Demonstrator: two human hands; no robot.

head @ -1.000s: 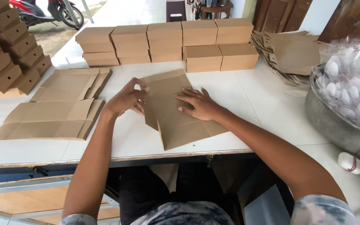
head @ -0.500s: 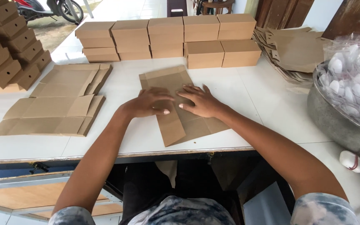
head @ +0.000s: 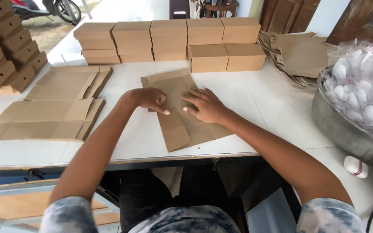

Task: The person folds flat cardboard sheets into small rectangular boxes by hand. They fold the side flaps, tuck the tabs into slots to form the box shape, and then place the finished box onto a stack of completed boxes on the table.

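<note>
Two hands: both lie on one flat brown cardboard box blank [head: 182, 108] at the middle of the white surface [head: 255, 99].
Change, left hand: the left hand [head: 148, 98] has come in from the blank's 9 o'clock edge onto the sheet itself; a raised side panel seen a second ago now lies folded flat over the blank's middle.
Left fingers: the left fingers [head: 162, 108] are curled and pressed together, tips bearing down on the folded panel; nothing is pinched.
Right hand: the right hand [head: 206, 105] stays where it was, at 3 o'clock of the left hand, palm down.
Right fingers: the right fingers [head: 191, 96] are spread flat, holding the sheet against the surface.
Meaning of change: judged from the flattened panel, one lengthwise fold is made and is being creased; the blank is not yet a box.
Blank, position: near the front edge, its long axis running from 11 to 5 o'clock.
Finished work: closed brown cardboard boxes [head: 186, 39] stand in stacked rows at 12 o'clock.
Other stock: folded flat blanks [head: 52, 108] lie at 9 o'clock; a loose pile of unfolded brown sheets [head: 298, 54] lies at 2 o'clock.
Further item: a metal basin [head: 342, 125] holding small bagged white pieces sits at 3 o'clock.
</note>
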